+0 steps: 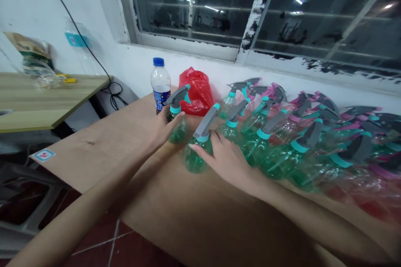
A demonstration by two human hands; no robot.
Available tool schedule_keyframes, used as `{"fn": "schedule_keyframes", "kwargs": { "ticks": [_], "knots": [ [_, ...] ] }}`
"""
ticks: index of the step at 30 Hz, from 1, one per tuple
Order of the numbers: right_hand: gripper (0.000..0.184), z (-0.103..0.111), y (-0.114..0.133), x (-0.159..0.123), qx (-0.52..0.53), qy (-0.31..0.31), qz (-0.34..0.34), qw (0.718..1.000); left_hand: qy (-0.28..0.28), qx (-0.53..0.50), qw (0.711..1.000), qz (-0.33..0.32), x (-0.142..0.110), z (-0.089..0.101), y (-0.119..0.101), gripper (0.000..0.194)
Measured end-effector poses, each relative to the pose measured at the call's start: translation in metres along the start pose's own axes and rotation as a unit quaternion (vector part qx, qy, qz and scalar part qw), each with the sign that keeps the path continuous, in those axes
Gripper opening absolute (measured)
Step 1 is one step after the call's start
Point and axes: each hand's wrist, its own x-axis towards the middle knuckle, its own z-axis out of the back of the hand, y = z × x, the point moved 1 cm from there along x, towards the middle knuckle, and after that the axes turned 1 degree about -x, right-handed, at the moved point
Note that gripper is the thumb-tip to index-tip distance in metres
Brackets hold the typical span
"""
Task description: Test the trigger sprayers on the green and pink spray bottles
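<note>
My left hand (162, 130) is closed round the upper part of a green spray bottle (178, 132) with a grey trigger head and turquoise collar. Nearer to me, my right hand (230, 157) grips a second green spray bottle (196, 159) just below its collar, thumb in front and fingers behind. Both bottles stand upright on the brown tabletop (175, 212). Right beside my right fingers is another green spray bottle (231, 130), which starts the crowd of bottles to the right.
Several green and pink spray bottles (275, 156) fill the table's right side below the window (200, 8). Against the wall are a blue-capped plastic bottle (160, 79) and a red plastic bag (197, 89). A lower wooden table (34, 108) stands left, past a gap with a black cable (114, 96).
</note>
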Motion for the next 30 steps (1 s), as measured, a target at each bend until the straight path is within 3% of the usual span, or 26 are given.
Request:
{"fn": "schedule_keyframes", "kwargs": {
  "ticks": [6, 10, 14, 18, 20, 24, 26, 30],
  "knots": [
    [0.058, 0.014, -0.001, -0.043, -0.022, 0.0, 0.011, 1.0, -0.007, 0.017, 1.0, -0.003, -0.018, 0.01, 0.001, 0.049],
    [0.057, 0.028, -0.005, -0.07, -0.034, 0.004, 0.02, 0.999, -0.005, 0.039, 0.999, -0.007, -0.022, 0.01, 0.007, 0.032],
    [0.055, 0.04, -0.014, -0.094, -0.033, 0.001, 0.021, 0.999, -0.003, 0.054, 0.999, 0.006, -0.02, 0.008, 0.009, 0.029],
    [0.055, 0.051, -0.027, -0.116, -0.029, -0.003, 0.016, 0.999, -0.028, 0.08, 0.996, 0.009, -0.025, 0.015, 0.002, 0.049],
    [0.057, 0.056, -0.035, -0.125, -0.031, -0.002, 0.006, 0.999, -0.043, 0.094, 0.995, 0.006, -0.035, 0.019, -0.011, 0.057],
    [0.055, 0.066, -0.05, -0.139, -0.034, -0.013, -0.004, 0.999, -0.035, 0.092, 0.995, -0.005, -0.069, 0.012, -0.059, 0.05],
    [0.055, 0.07, -0.059, -0.144, -0.037, -0.026, 0.001, 0.999, 0.028, 0.07, 0.997, -0.008, -0.088, -0.001, -0.09, 0.044],
    [0.058, 0.08, -0.079, -0.153, -0.051, -0.045, -0.003, 0.998, 0.237, 0.006, 0.971, -0.035, -0.119, -0.041, -0.152, 0.047]
  ]
}}
